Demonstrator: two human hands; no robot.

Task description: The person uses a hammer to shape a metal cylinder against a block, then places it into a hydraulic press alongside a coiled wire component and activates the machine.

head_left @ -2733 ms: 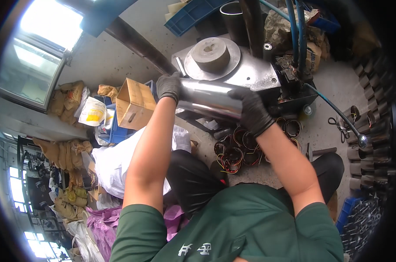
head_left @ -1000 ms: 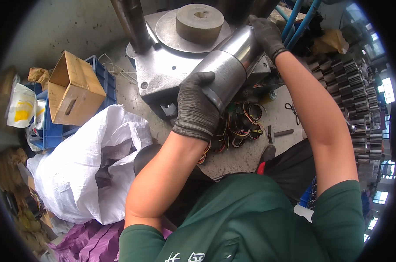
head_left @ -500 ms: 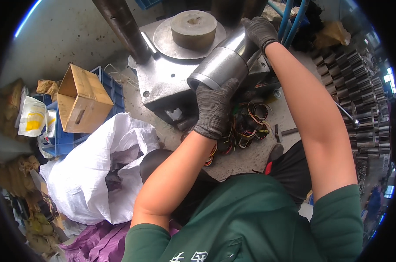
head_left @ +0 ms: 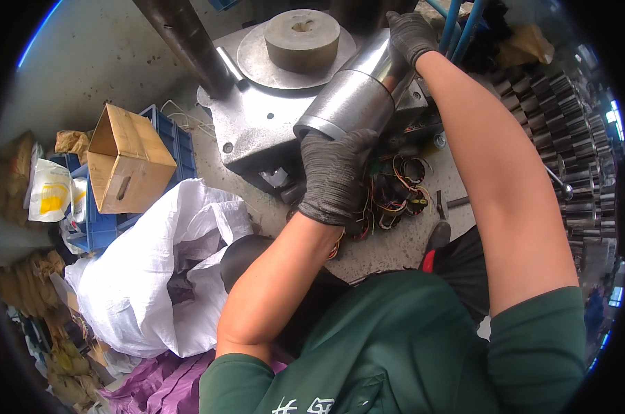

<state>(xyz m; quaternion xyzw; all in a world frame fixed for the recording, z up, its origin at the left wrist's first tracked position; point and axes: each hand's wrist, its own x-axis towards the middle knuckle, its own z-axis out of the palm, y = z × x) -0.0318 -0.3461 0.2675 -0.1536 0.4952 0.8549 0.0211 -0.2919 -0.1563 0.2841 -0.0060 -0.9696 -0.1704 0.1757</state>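
L hand [head_left: 334,176] cups the near end of a steel cyl. [head_left: 347,103], R hand [head_left: 410,38] grips its far end, prob. to share wt. & keep it tilted; wire coils [head_left: 397,200] lower, R of L hand; machine plate [head_left: 242,127] w/ grey round block [head_left: 302,43] beyond L hand.

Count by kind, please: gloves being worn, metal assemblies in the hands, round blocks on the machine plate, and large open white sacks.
Gloves, left hand and right hand: 2
Metal assembly: 1
Round block: 1
White sack: 1
Total: 5
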